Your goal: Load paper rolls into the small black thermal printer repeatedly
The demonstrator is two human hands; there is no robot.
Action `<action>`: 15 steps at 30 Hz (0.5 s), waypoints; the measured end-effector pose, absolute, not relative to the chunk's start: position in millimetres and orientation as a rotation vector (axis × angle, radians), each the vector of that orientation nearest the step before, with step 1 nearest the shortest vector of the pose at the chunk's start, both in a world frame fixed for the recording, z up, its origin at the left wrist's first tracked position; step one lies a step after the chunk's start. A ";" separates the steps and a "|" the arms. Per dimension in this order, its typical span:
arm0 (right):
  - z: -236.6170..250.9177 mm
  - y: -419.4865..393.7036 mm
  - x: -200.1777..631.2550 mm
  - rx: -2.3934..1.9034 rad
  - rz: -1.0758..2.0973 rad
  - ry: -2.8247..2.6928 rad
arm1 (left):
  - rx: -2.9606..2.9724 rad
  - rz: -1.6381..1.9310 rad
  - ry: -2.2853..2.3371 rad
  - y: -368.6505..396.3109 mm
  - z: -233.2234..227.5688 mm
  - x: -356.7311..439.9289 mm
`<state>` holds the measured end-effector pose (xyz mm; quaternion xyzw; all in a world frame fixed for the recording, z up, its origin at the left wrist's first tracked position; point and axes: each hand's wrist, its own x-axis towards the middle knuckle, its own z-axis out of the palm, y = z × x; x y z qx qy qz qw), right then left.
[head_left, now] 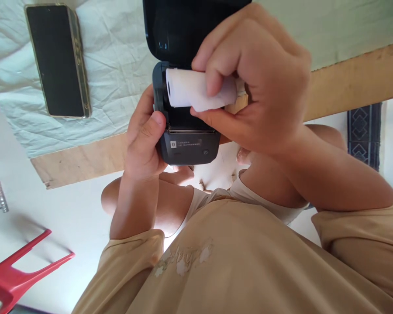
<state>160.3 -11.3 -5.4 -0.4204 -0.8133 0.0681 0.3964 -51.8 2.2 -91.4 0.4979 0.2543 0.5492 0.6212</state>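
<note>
My left hand [146, 135] is closed around the left side of a small black thermal printer [190, 146], thumb on its rim. The printer's front carries a label with a Bluetooth mark and a power button. Its lid [180, 30] is swung up, leaving the paper bay uncovered. A white paper roll [186, 89] lies slantwise over the bay, pinched between the thumb and fingers of my right hand [249, 74]. The roll's left end, with its dark core hole, sits at the bay's left wall. My fingers cover much of its right end.
A phone in a clear case [55, 61] lies on the pale cloth [111, 56] over the table. The table's bare wooden edge [81, 157] runs just beyond my knees. A red plastic stool [16, 270] stands at lower left, and a dark patterned mat [364, 135] lies at right.
</note>
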 end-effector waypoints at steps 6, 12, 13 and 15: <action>-10.4 -7.9 156.5 -1.259 0.317 -2.160 | 1.039 1.150 0.642 -6.1 -55.6 -50.5; -5.0 -5.9 153.8 -1.337 0.421 -2.152 | 0.960 1.071 0.775 -13.2 -32.5 -34.8; -6.3 -7.4 153.2 -1.285 0.348 -2.142 | 0.961 1.099 0.764 -11.5 -36.2 -30.4; -11.7 -11.7 152.1 -1.158 0.151 -2.060 | 0.968 1.123 0.753 -6.4 -46.8 -24.1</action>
